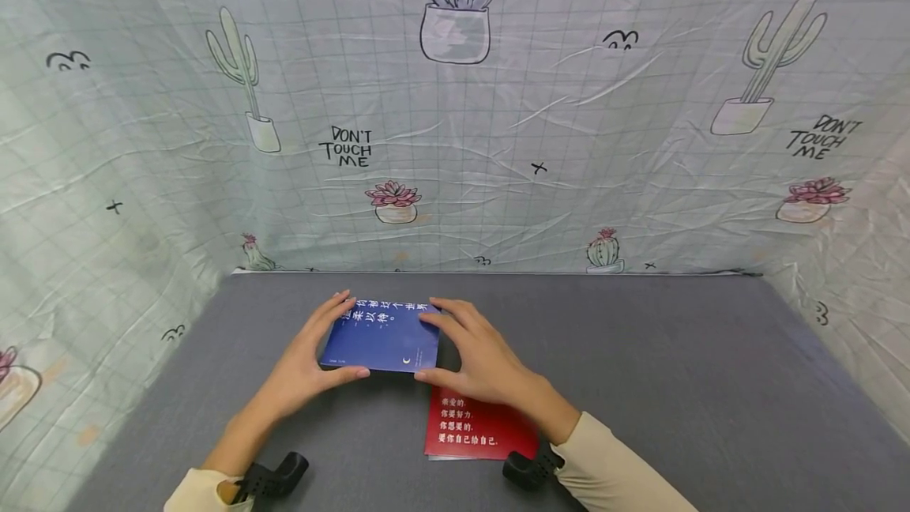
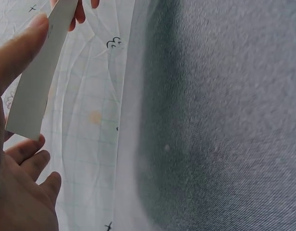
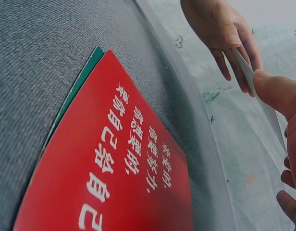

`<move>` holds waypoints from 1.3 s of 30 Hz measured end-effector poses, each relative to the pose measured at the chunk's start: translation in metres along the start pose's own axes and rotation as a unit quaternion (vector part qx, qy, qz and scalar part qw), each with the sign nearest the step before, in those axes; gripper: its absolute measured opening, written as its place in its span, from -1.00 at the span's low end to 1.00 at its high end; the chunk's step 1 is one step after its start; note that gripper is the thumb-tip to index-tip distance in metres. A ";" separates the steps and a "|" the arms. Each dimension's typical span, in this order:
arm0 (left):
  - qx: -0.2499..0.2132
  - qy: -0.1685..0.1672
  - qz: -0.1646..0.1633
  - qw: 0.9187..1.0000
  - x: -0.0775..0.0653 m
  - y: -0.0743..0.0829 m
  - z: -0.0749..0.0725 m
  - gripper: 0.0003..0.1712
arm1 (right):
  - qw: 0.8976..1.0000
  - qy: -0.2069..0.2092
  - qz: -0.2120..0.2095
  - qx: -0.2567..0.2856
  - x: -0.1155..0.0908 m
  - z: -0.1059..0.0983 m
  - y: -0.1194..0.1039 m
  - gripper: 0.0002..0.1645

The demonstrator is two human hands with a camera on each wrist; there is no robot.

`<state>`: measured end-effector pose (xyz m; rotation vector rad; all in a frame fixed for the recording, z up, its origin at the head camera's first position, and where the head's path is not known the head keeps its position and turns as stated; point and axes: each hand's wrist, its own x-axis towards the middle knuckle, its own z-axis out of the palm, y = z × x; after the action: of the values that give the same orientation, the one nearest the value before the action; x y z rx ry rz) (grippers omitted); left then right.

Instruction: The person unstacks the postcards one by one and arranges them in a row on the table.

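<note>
A blue card (image 1: 384, 342) with white Chinese lettering and a small moon is held up over the grey table, lettered face toward the head camera. My left hand (image 1: 302, 366) grips its left end, thumb along the near edge and fingers at the far edge. At the other end my right hand (image 1: 483, 354) holds it the same way. From the left wrist its pale underside (image 2: 40, 77) shows. Below my right hand lies a red card (image 1: 479, 425) with white lettering, partly covered by that hand in the head view.
Under the red card a green edge (image 3: 80, 79) sticks out. The grey tabletop (image 1: 675, 385) stretches to both sides. A pale curtain (image 1: 455, 117) printed with cacti hangs behind and at the sides. Each wrist wears a black camera mount (image 1: 277, 476).
</note>
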<state>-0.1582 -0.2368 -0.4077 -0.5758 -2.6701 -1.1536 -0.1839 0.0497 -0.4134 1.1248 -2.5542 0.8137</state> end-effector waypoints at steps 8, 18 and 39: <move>0.011 -0.014 -0.021 1.000 0.007 -0.009 -0.003 0.08 | 1.000 -0.007 0.019 0.003 0.009 0.008 -0.001 -0.12; 0.019 -0.018 -0.040 0.999 0.013 -0.021 -0.007 0.09 | 0.999 -0.018 0.032 -0.002 0.023 0.017 -0.001 -0.12; 0.052 -0.016 -0.066 0.996 0.013 -0.053 -0.018 0.12 | 0.996 -0.058 0.052 -0.034 0.053 0.042 -0.004 -0.11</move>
<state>-0.1920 -0.2798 -0.4265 -0.4089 -2.8128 -1.0375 -0.2166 -0.0084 -0.4242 1.0567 -2.7340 0.6961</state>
